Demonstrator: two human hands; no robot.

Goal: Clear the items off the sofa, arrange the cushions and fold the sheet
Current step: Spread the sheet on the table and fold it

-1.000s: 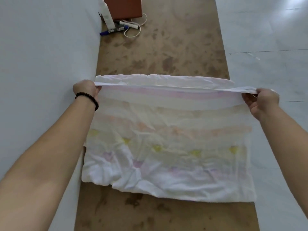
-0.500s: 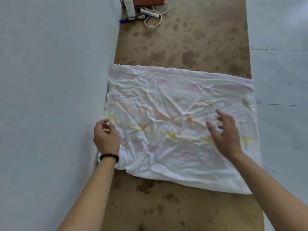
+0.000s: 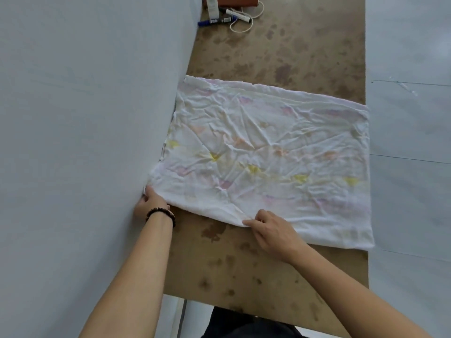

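From my head camera, one folded sheet point(image 3: 268, 154) lies crumpled flat on the stained brown table point(image 3: 268, 276), its left edge against the pale wall point(image 3: 85, 142). My left hand point(image 3: 152, 203) grips its near left corner, and my right hand point(image 3: 271, 230) pinches the near edge partway along. I judge that two holds on one edge let me lift it evenly for another fold. At the far end lie at least two markers point(image 3: 214, 20) and one white cable point(image 3: 246, 25), well apart from the sheet.

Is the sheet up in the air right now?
No, the sheet lies spread flat on the brown table, with the left hand and right hand holding its near edge.
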